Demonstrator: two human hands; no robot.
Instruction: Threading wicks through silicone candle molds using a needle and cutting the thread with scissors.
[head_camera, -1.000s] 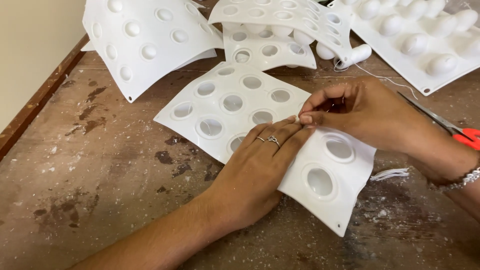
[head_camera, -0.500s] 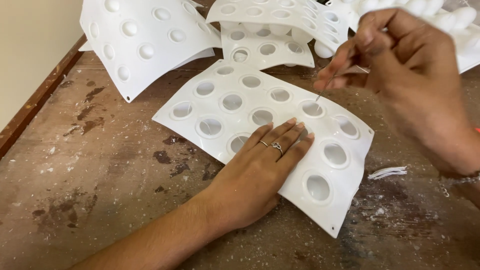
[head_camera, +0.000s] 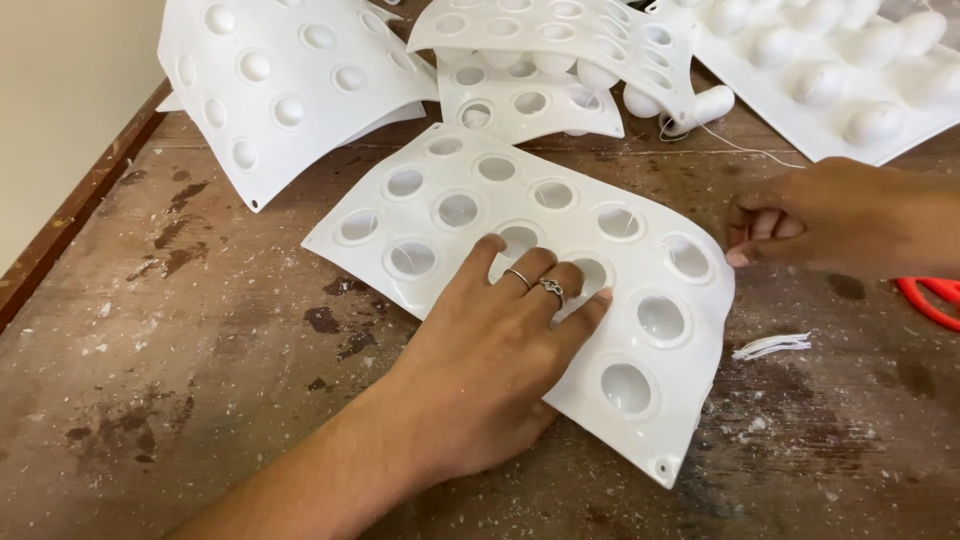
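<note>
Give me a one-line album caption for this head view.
Left hand pressed flat on a white dimpled mould sheet; right hand beside its edge.

Single head-worn view, looking steeply down and forward, close above a worn wooden table (head_camera: 180, 400), forearms entering from bottom and right edges, wall strip at upper left.

A worn brown wooden bench (head_camera: 180, 400), flecked with white dust and dark stains, carries several curved white plastic mould sheets with round domes (head_camera: 285, 85) along its far side. A sheet of egg-shaped white forms (head_camera: 850, 80) lies at far right, near a white thread spool (head_camera: 705, 105). Red scissor handles (head_camera: 935, 300) and a small bundle of white thread scraps (head_camera: 770, 346) rest at right.
</note>
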